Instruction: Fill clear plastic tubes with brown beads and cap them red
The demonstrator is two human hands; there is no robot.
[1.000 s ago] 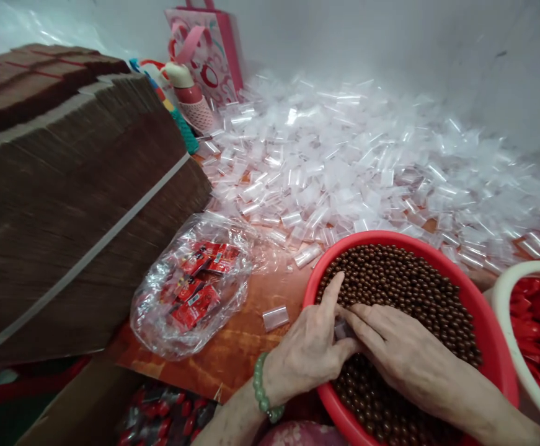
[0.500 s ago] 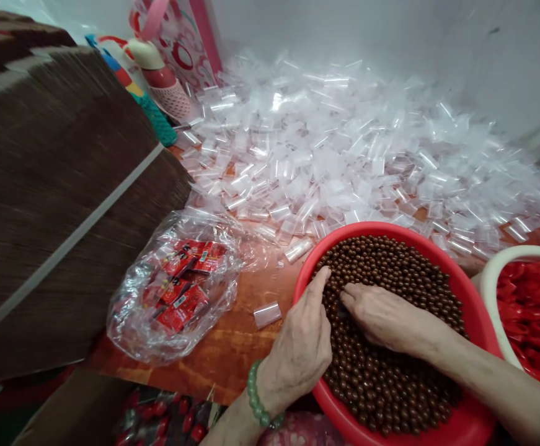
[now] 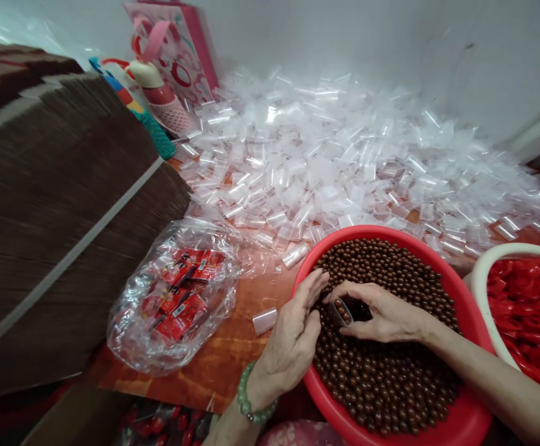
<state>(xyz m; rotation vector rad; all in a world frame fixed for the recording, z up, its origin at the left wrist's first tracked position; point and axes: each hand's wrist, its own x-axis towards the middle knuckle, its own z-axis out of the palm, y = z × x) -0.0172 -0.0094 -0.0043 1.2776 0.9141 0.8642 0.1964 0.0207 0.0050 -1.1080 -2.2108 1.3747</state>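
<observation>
A red basin holds a deep layer of round brown chocolate balls. Over the balls, my right hand grips a small clear plastic container between thumb and fingers; its mouth faces left and a few balls show inside. My left hand, with a green bead bracelet on the wrist, rests at the basin's left rim. Its fingers are stretched out, the tips over the balls close to the container, and I see nothing held in it. One clear container lies on the table just left of that hand.
Clear containers are heaped across the back. Left of the basin lies a clear bag of red packets, beside a strapped cardboard stack. At right stands a white-rimmed tub of red plastic pieces. A bottle and pink bag stand behind.
My right hand has turned and risen from among the chocolate balls, bringing the container and its contents into view. My left hand's pointing finger gave way to several extended fingers. The view shifted slightly.
</observation>
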